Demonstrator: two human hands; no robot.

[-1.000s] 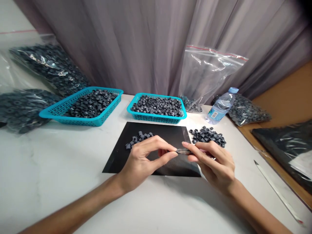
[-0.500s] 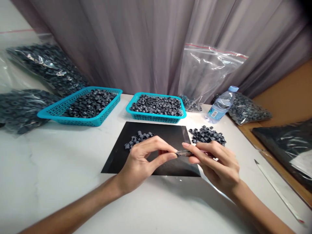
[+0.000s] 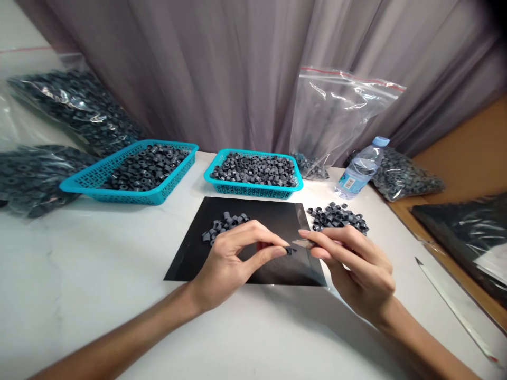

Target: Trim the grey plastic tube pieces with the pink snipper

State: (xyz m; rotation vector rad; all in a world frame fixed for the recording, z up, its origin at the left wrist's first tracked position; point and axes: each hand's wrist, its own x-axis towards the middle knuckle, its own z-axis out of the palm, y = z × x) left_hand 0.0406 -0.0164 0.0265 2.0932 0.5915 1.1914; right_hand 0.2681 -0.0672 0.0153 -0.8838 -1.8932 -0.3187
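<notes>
My left hand [image 3: 233, 264] pinches a small dark ring-shaped piece [image 3: 290, 251] between thumb and fingertips, above the black mat [image 3: 190, 253]. A thin strip seems to stick out from its right side. In my right hand [image 3: 356, 264] is a small pointed metal blade [image 3: 303, 243], its tip just apart from the piece; the handle is mostly hidden by the fingers. Behind my left hand a small heap of grey ring pieces [image 3: 225, 224] lies on the mat. Another heap of grey rings [image 3: 336, 216] lies beyond my right hand, on the white table.
Two blue baskets [image 3: 253, 192] [image 3: 158, 198] full of grey rings stand at the back. A water bottle [image 3: 360, 169] and a zip bag [image 3: 328, 116] stand at the back right. Filled bags [image 3: 75, 105] are at the left. A pencil-like stick [image 3: 455, 311] lies on the right.
My right hand has drawn slightly to the right, so the blade has come away from the small piece. My left hand keeps its pinch in nearly the same place.
</notes>
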